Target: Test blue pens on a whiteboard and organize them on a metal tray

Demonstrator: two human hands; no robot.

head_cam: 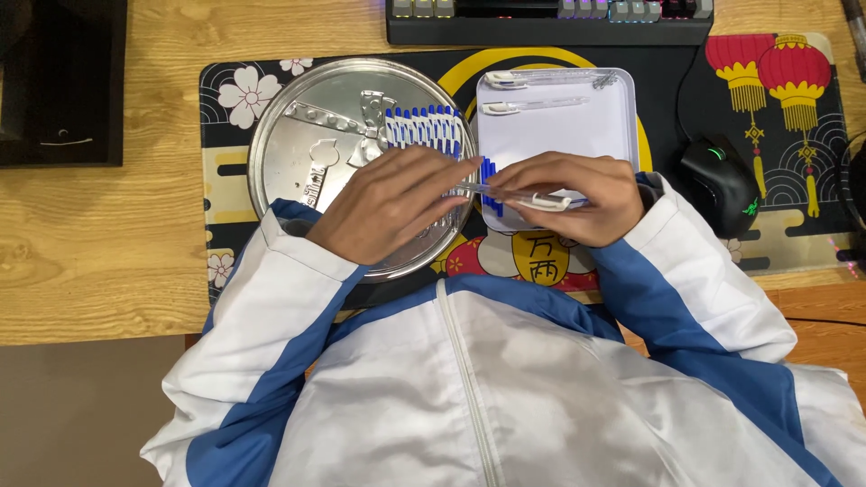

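Wooden desk stretches under everything, with a patterned desk mat laid over its middle and a dark box sitting off at the far left edge. On the mat's left part lies a round silver tray, and across its upper right side a row of blue pen caps is lined up side by side, so by my reckoning a good number of pieces are yet to be put together. My left hand hovers over the lower right part of that tray, fingers curled and pinching one end of a clear pen barrel. The barrel runs across the gap between my hands, and a few blue caps show just behind it at the edge of the next tray. My right hand closes around the other end of the same barrel, over the near part of a white rectangular tray. At the far end of that white tray lie two clear pens, well apart from my hands; I take these as the finished ones, which would put me early in the work, with only a couple done. Beyond, a keyboard lines the back of the desk, and a black mouse rests on the mat at the right.
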